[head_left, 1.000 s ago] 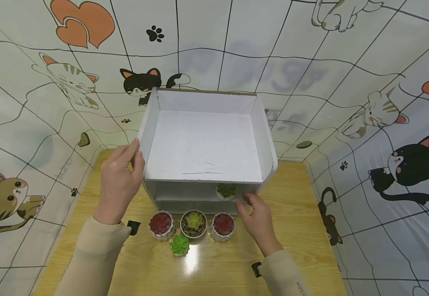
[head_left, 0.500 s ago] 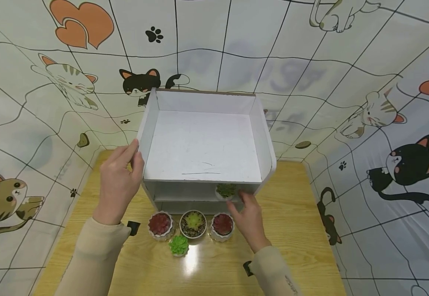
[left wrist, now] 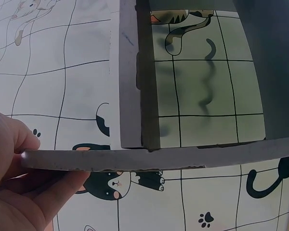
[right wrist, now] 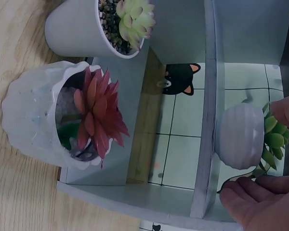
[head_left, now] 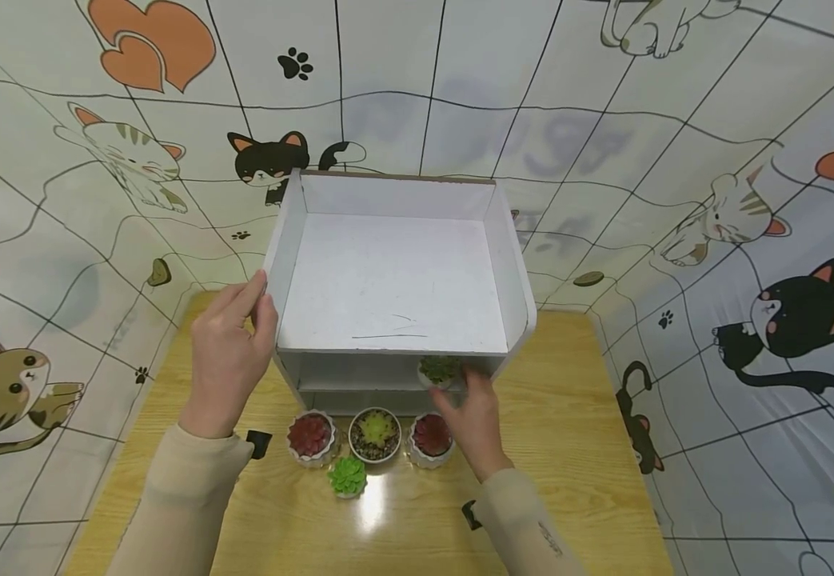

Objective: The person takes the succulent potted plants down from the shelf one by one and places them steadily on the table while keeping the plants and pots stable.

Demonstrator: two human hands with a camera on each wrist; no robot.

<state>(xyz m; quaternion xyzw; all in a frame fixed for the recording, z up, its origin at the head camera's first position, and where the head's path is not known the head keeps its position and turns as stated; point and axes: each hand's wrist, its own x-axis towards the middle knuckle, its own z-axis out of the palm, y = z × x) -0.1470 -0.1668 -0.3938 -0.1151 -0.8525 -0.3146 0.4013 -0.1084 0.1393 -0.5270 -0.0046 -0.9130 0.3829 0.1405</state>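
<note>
My left hand (head_left: 233,348) pinches the front edge of the left side panel of a white shelf unit (head_left: 395,280). In the left wrist view the thumb lies on one face of that panel (left wrist: 120,160) and the fingers on the other. My right hand (head_left: 472,420) reaches into the compartment under the top board. Its thumb and fingers curl round a green succulent in a small white ribbed pot (right wrist: 241,137), which sits on the middle board (right wrist: 208,110) near the right side panel. The thumb is at the leaves, the fingertips close beside the pot.
Before the unit, on the wooden table (head_left: 560,448), stand two red succulents in scalloped white pots (head_left: 310,436) (head_left: 431,438) and a pale green one in a round pot (head_left: 375,436). A bright green succulent (head_left: 348,476) stands nearer the front. Cat-patterned tiled walls (head_left: 402,72) surround the table.
My right hand has moved left and further in, from beside the potted succulent to round it. The pot keeps its place. My left hand stays on the side panel.
</note>
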